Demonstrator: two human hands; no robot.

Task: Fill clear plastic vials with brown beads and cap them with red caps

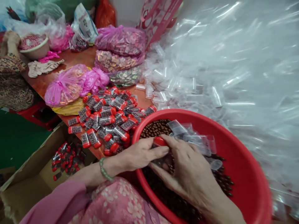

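My left hand (137, 154) and my right hand (187, 168) meet over the near left side of a big red basin (247, 161). Between them they grip a small clear plastic container with a red cap (159, 141); fingers hide much of its body. Small shiny brown balls (156, 128) lie in the basin beneath and around my hands. Just beyond my right hand, several empty clear plastic tubes (198, 141) rest on the balls.
Filled red-capped containers (107, 119) are heaped left of the basin, with more in a cardboard box (35, 186) below. Clear tubes (191, 84) pile up at right. Pink bags (121, 40) stand behind. Another person's arm (11, 46) is by a white bowl (38, 51).
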